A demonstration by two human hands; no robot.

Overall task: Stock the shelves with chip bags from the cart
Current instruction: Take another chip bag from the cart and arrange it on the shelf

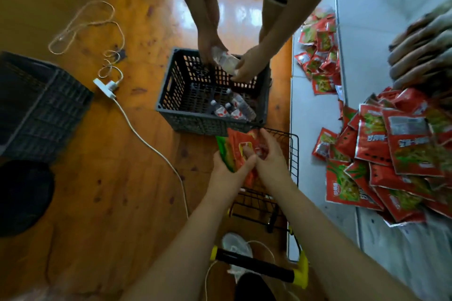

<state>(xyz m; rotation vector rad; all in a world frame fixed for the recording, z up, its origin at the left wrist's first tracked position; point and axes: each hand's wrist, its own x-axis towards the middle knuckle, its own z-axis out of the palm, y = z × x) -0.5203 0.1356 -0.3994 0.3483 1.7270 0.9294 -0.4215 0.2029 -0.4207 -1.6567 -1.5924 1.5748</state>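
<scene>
1. The view looked straight down from the person's head onto a wooden floor (102,203), with a small black wire cart (292,154) just in front of them and a pale shelf (315,110) along the right.
2. The left hand (225,166) gripped a small stack of chip bags (241,151) above the cart's far edge, fingers curled round the stack's lower left side; a green-faced bag showed at the stack's left, red ones beside it.
3. The right hand (269,154) was curled over the right side of the same stack, fingertips pinching the top bag.
4. The cart's yellow-ended handle (259,266) lay at the near edge of view; how many bags remained in the cart could not be told.
5. Many red bags (391,159) already lay heaped loosely along the shelf's near right part, with more (320,56) toward its far edge.
6. A second person's hands (247,66) held a water bottle (226,61) over a grey crate (171,95) holding more bottles beyond the cart.
7. A white power strip (105,88) and cable trailed across the floor on the left.
8. Judgement: the step was gathering bags for the shelf. It would go best by squaring the stack between both hands, holding firmly without crushing, then laying it on a bare part of the shelf.
</scene>
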